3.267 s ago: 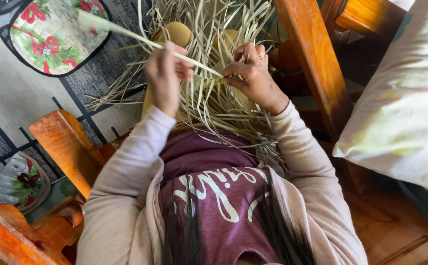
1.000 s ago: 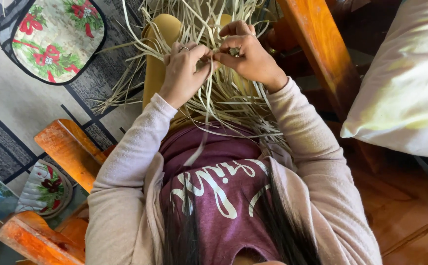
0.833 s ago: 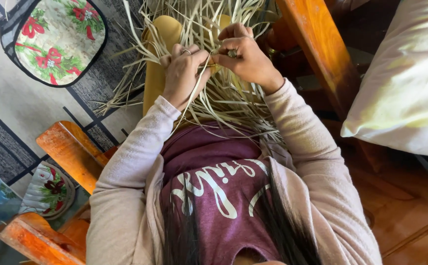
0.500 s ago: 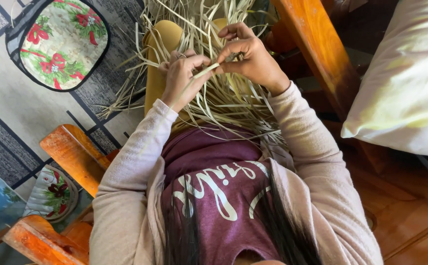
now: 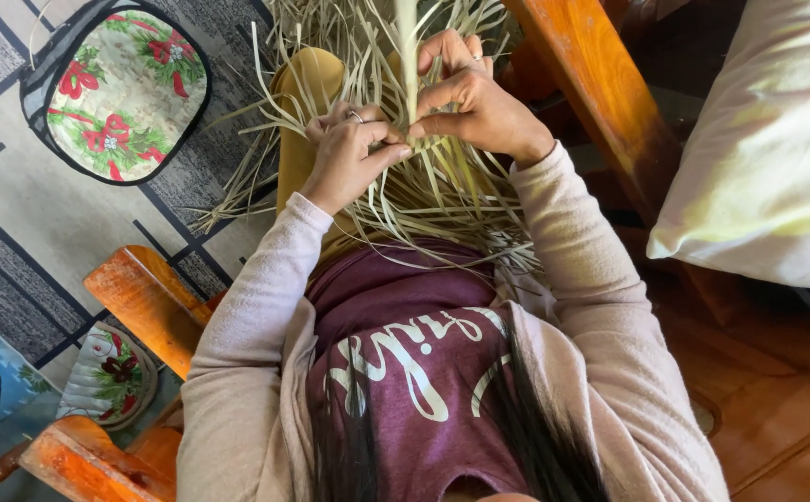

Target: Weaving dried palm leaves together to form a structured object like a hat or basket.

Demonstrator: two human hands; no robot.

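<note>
Pinching one pale straw strand [image 5: 410, 56], left hand [image 5: 347, 156] and right hand [image 5: 472, 98], grips closed, wooden beam [image 5: 600, 93] just beside.

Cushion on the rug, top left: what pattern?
Floral: red flowers, green leaves on cream, dark edging, on the cushion. Head view.

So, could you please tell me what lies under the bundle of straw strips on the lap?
Under the straw strips a mustard-yellow trouser leg shows at the left edge, with patterned carpet beyond. Whatever lies beneath the middle is covered.
</note>
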